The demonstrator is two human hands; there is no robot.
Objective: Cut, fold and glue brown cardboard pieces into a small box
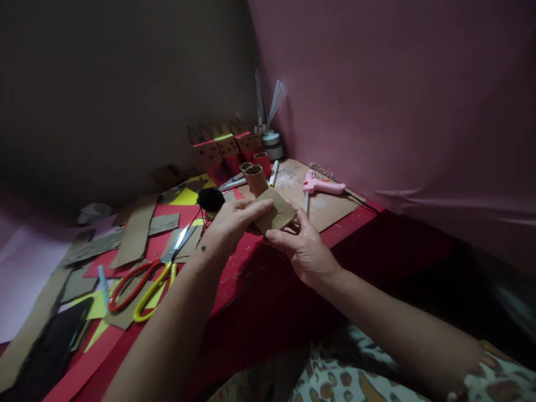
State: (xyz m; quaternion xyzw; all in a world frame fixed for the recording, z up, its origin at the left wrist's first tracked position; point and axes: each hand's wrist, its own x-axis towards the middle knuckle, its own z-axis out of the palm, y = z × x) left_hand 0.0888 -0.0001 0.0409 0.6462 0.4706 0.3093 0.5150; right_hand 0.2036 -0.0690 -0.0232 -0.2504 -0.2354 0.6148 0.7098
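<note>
A small brown cardboard square (274, 212) is held up between both hands above the front edge of the red table. My left hand (240, 219) grips it from the left, thumb flat on its upper face. From the right and below, my right hand (304, 243) pinches its near corner, the thumb along the edge and the fingers behind. Just beyond it a cardboard tube (255, 180) stands upright. A ball of black yarn (210, 200) lies left of my left hand.
Scissors (163, 268) with red and yellow handles lie among cardboard and paper scraps at left, near a black phone (52, 349). A pink glue gun (322, 184) rests on a cardboard sheet (335, 209) at right. Behind are decorated boxes (226, 148), a jar (273, 146) and glue sticks (275, 100).
</note>
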